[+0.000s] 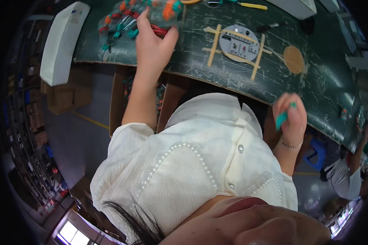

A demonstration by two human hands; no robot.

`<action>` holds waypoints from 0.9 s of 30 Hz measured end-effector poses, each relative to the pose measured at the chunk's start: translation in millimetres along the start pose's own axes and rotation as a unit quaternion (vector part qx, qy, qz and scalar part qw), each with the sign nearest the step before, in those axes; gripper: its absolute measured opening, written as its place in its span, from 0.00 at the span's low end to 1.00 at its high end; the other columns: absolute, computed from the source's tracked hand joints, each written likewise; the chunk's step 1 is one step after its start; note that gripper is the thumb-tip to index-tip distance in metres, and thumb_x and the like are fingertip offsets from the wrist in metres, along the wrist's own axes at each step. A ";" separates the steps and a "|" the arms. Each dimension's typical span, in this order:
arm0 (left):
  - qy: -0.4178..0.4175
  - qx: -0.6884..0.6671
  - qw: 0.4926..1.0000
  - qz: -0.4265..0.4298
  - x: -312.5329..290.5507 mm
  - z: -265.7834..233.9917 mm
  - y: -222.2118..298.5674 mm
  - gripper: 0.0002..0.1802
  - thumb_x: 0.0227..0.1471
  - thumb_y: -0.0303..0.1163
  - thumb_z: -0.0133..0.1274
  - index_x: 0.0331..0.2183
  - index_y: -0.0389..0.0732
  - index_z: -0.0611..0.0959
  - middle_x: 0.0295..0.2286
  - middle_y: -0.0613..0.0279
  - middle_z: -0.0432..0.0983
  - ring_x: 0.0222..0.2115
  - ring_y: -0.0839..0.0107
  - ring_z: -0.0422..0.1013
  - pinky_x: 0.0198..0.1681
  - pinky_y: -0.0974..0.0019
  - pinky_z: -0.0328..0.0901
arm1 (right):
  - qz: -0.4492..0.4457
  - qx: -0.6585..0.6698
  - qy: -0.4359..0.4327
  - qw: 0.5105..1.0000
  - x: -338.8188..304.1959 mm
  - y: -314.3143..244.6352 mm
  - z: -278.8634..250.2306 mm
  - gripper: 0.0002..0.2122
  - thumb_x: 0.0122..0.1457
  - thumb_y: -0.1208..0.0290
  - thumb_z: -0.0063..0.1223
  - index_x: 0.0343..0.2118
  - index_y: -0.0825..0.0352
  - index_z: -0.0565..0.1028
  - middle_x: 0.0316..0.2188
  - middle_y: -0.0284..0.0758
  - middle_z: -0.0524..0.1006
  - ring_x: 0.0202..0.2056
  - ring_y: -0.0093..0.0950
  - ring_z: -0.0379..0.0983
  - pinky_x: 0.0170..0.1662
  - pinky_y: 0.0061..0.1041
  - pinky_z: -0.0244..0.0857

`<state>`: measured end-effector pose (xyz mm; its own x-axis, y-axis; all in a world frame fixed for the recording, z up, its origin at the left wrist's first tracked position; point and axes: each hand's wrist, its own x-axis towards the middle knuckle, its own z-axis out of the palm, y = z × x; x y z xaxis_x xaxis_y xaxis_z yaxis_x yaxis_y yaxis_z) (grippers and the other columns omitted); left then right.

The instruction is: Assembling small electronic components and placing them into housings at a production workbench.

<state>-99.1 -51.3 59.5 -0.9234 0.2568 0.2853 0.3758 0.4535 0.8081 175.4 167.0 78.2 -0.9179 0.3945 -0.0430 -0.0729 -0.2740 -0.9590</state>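
Observation:
At the table's far left, my left hand (155, 45) has its thumb and fingers around a clear plastic package (162, 12) with orange, green and red parts in it. A red piece (158, 29) shows between the thumb and fingers. Beside that hand lies a pile of similar clear packages (124, 20) with coloured parts. My right hand (292, 116) is raised near the table's front edge, fingers curled around a small teal-green object (280, 120). Most of this object is hidden in the fist, so its kind cannot be made out.
A round grey plate (229, 49) with small parts lies among yellow tape strips (214, 45). Nearby are a brown disc (293, 59), a black-handled tool (268, 27) and a yellow-handled tool (253, 6). A white bin (59, 53) stands left. Another person (347, 179) works at right.

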 end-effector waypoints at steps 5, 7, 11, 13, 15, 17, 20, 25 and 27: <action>-0.136 0.238 0.962 0.001 -7.4 4.3 -7.0 0.33 0.48 0.44 0.62 0.50 0.34 0.73 0.35 0.50 0.80 0.33 0.52 0.76 0.37 0.57 0.70 | 0.006 -0.156 0.284 0.946 14.5 21.7 -44.0 0.06 0.60 0.70 0.54 0.34 0.68 0.75 0.29 0.32 0.75 0.27 0.21 0.67 0.31 0.17 0.62; -0.090 0.252 0.960 0.089 -7.5 3.2 -25.8 0.28 0.49 0.44 0.62 0.46 0.35 0.78 0.35 0.48 0.79 0.34 0.51 0.75 0.39 0.57 0.69 | -0.009 -0.347 0.301 0.888 13.7 23.5 -55.0 0.08 0.60 0.70 0.57 0.36 0.69 0.77 0.29 0.32 0.76 0.29 0.22 0.69 0.32 0.19 0.63; -0.005 0.344 0.919 0.194 -1.2 8.2 -28.2 0.26 0.50 0.42 0.62 0.46 0.35 0.78 0.38 0.51 0.75 0.37 0.54 0.71 0.43 0.56 0.66 | -0.125 -0.623 0.281 0.719 18.9 37.9 -86.2 0.09 0.57 0.69 0.58 0.36 0.70 0.77 0.32 0.36 0.77 0.30 0.30 0.71 0.35 0.26 0.66; 0.041 0.308 0.920 0.240 -3.2 16.2 -19.7 0.26 0.49 0.40 0.62 0.47 0.36 0.78 0.40 0.51 0.74 0.39 0.54 0.69 0.45 0.56 0.64 | -0.121 -0.625 0.295 0.713 22.1 43.7 -92.6 0.10 0.56 0.69 0.58 0.37 0.69 0.78 0.34 0.37 0.77 0.31 0.31 0.71 0.36 0.26 0.66; 0.082 0.242 0.921 0.293 -11.1 25.6 -10.6 0.24 0.49 0.36 0.62 0.47 0.38 0.78 0.43 0.53 0.72 0.42 0.55 0.67 0.49 0.56 0.61 | -0.139 -0.635 0.293 0.701 28.1 44.8 -92.1 0.12 0.57 0.69 0.58 0.41 0.69 0.77 0.38 0.38 0.77 0.34 0.32 0.72 0.38 0.26 0.67; 0.069 0.196 0.926 0.314 -34.7 42.9 4.7 0.24 0.48 0.34 0.62 0.48 0.40 0.78 0.44 0.54 0.71 0.44 0.56 0.66 0.51 0.56 0.60 | -0.156 -0.649 0.294 0.684 29.9 39.4 -99.5 0.13 0.57 0.69 0.57 0.44 0.69 0.77 0.39 0.38 0.77 0.35 0.31 0.73 0.39 0.26 0.67; -0.018 0.111 0.935 0.338 -64.2 69.2 15.9 0.22 0.47 0.31 0.61 0.47 0.41 0.78 0.45 0.54 0.71 0.47 0.55 0.65 0.55 0.53 0.58 | -0.150 -0.508 0.397 0.749 34.9 31.9 -153.8 0.15 0.61 0.68 0.54 0.50 0.67 0.75 0.43 0.39 0.77 0.41 0.30 0.74 0.42 0.25 0.68; -0.027 0.092 0.925 0.367 -79.0 86.2 15.9 0.22 0.45 0.29 0.61 0.46 0.41 0.79 0.48 0.55 0.70 0.50 0.54 0.63 0.58 0.50 0.56 | -0.085 -0.685 0.570 0.445 10.6 -18.0 -349.2 0.32 0.55 0.47 0.54 0.56 0.68 0.68 0.51 0.50 0.70 0.49 0.47 0.69 0.56 0.40 0.61; -0.032 0.108 0.923 0.368 -79.6 87.8 17.4 0.22 0.45 0.29 0.61 0.45 0.42 0.79 0.48 0.55 0.70 0.50 0.53 0.63 0.58 0.49 0.55 | -0.026 -0.674 0.609 0.418 0.5 -19.4 -401.5 0.35 0.53 0.45 0.53 0.59 0.63 0.66 0.57 0.53 0.65 0.50 0.48 0.67 0.57 0.42 0.60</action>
<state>-12.2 11.0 5.6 -0.4089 0.6090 0.6796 0.9122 0.2948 0.2846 333.0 524.6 -15.8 0.0098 0.7485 0.6631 0.9584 0.1822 -0.2198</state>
